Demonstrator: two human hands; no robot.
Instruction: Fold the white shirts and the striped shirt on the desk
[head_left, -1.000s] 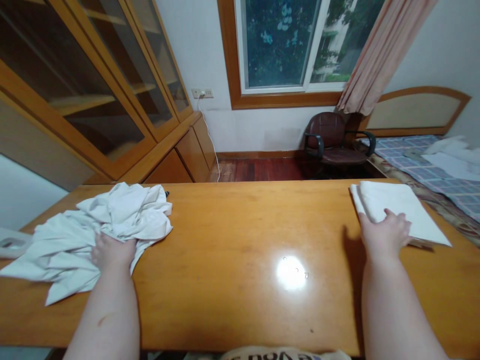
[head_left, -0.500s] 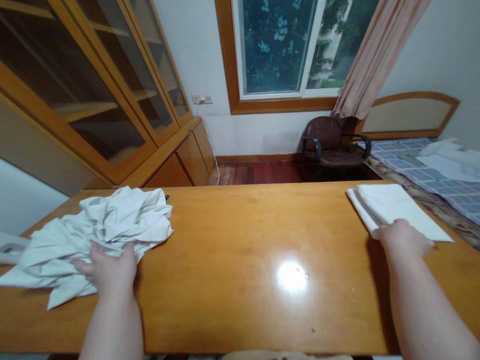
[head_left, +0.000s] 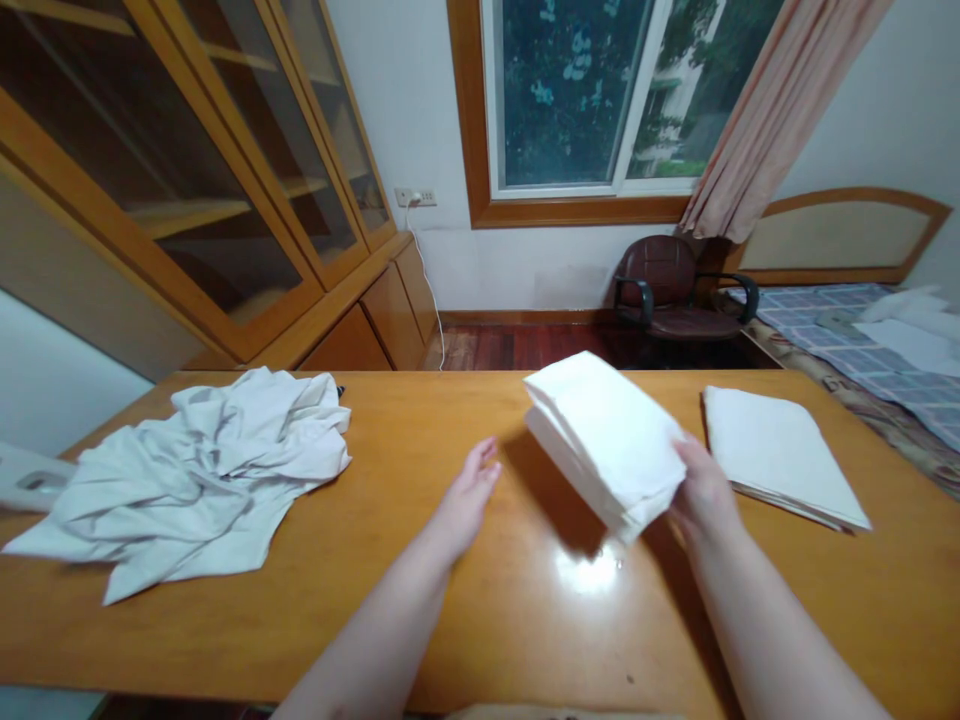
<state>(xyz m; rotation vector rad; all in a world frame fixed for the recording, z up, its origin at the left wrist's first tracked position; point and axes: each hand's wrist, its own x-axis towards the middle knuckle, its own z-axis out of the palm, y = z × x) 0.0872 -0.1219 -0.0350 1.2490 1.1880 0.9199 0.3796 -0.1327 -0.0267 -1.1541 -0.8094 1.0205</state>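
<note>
Change: my R hand [head_left: 701,490] lay flat on the stack [head_left: 776,455] a sec ago. Now it has one cloth [head_left: 600,440] up off it & over mid-table. My L hand [head_left: 469,495] has left the pile [head_left: 202,470].
Meaning: work has shifted from pile to the folded piece, I'd say.
R hand: closed on cloth's near corner, fingers underneath, hidden.
L hand: open, fingers straight, empty; low over table [head_left: 480,620], near cloth's left edge, not touching.
Cloth: white, folded to a thick rectangle w/ several layers; tilted, far end higher, clear of table, shadow below.
Rest: stack flat at right; pile crumpled at left, well apart.
</note>
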